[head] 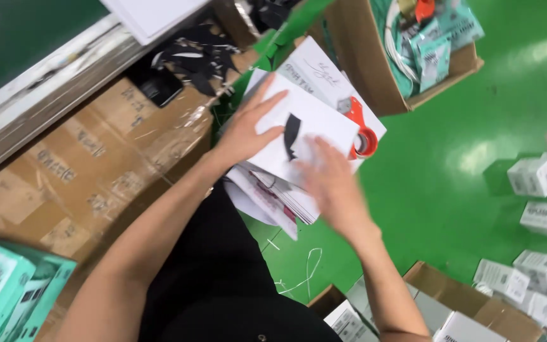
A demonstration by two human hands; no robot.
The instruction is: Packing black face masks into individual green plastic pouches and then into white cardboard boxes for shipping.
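**White sheet with a black cut-out shape, on a stack of papers**

A white sheet (311, 123) lies flat and tilted on top of a loose stack of papers (273, 190) in the person's lap. A narrow, curved black shape (291, 135) sits near its middle. The stack beneath is fanned out, edges uneven. An orange tape dispenser (360, 130) rests just beside the sheet's far corner.

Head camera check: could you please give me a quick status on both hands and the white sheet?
Left hand flat on white sheet. Right hand blurred, over the sheet's near edge. Orange tape dispenser alongside.
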